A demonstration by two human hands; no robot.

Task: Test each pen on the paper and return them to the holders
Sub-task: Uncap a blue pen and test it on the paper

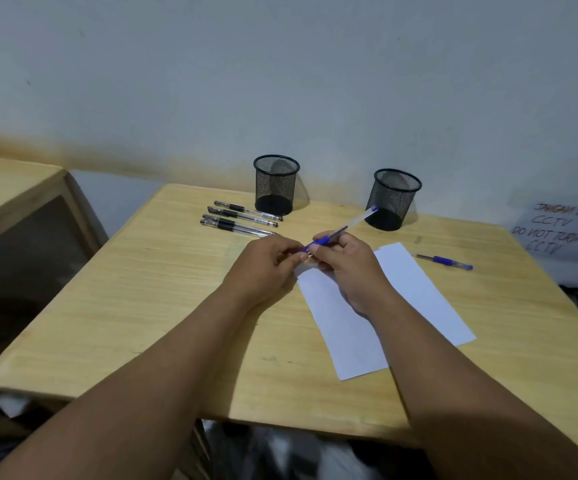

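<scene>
A blue pen [344, 228] with a clear barrel is held over the near corner of the white paper [415, 292]. My right hand [348, 268] grips its blue grip section, and the fingers of my left hand [266, 265] pinch its tip end; whether that end carries a cap is hidden. Two black mesh holders stand at the back: the left holder [276, 184] and the right holder [392, 199]; both look empty. Several black pens [242, 218] lie side by side in front of the left holder. A second blue pen [446, 261] lies right of the paper.
The wooden table [142, 306] stands against a pale wall. Another wooden table [10, 188] sits to the left across a gap. A handwritten CCTV sign [564, 230] hangs low on the wall at the right.
</scene>
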